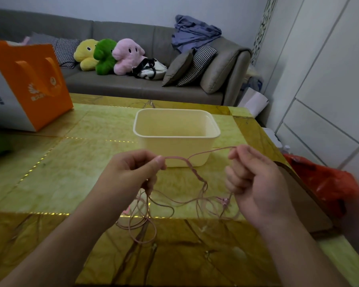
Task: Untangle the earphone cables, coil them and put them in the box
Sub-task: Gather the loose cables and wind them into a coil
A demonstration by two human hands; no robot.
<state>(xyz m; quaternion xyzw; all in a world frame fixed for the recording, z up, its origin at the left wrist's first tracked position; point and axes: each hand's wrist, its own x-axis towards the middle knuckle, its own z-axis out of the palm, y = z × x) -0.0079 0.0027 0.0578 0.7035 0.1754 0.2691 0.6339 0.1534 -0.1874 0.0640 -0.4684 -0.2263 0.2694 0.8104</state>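
Pink earphone cables (195,172) hang in a tangle between my hands, above the green-and-gold table (71,162). My left hand (131,172) pinches a doubled stretch of cable between thumb and forefinger. My right hand (251,179) is closed on a single strand that runs up and over to the left. A twisted section drops between the hands, and loose loops (145,222) trail onto the table. A small pink earbud piece (225,200) dangles near my right hand. The cream plastic box (176,135) stands open just beyond my hands; nothing shows inside it.
An orange and white paper bag (29,83) stands at the table's far left. A grey sofa (133,83) with plush toys (110,55) and cushions lies behind the table. A red plastic bag (327,183) sits off the right edge, beside white cabinets (330,79).
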